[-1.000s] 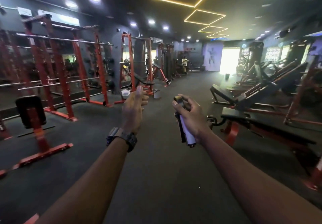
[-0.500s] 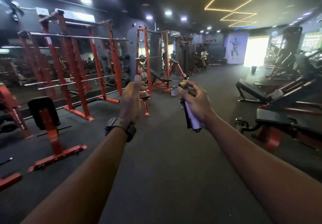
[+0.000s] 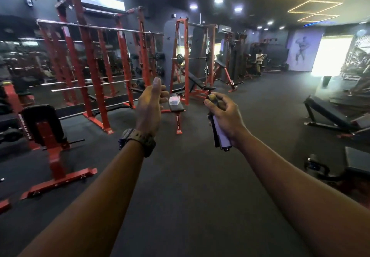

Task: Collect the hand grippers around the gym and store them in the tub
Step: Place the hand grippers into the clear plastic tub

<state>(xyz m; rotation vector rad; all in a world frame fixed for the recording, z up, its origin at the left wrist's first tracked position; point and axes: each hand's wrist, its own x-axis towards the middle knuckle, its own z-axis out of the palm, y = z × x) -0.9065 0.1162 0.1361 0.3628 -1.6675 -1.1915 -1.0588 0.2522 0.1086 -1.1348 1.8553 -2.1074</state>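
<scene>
My right hand (image 3: 226, 114) grips a hand gripper (image 3: 219, 134) with black and pale handles, held upright at chest height in front of me. My left hand (image 3: 149, 108) is raised beside it with the thumb up and the fingers loosely curled; nothing shows in it. Just past my left hand, a small clear plastic tub (image 3: 173, 101) sits on a flat black bench (image 3: 177, 107) with red legs. Both hands are well short of the tub.
Red squat racks (image 3: 88, 66) with bars line the left wall. A red and black padded stand (image 3: 46, 128) is at near left. Black incline benches (image 3: 328, 116) stand at right. A person (image 3: 259, 60) is far down the dark rubber floor.
I have moved forward and the view has turned left. The bench and tub now show to the right of my left hand. Both hands keep their pose.
</scene>
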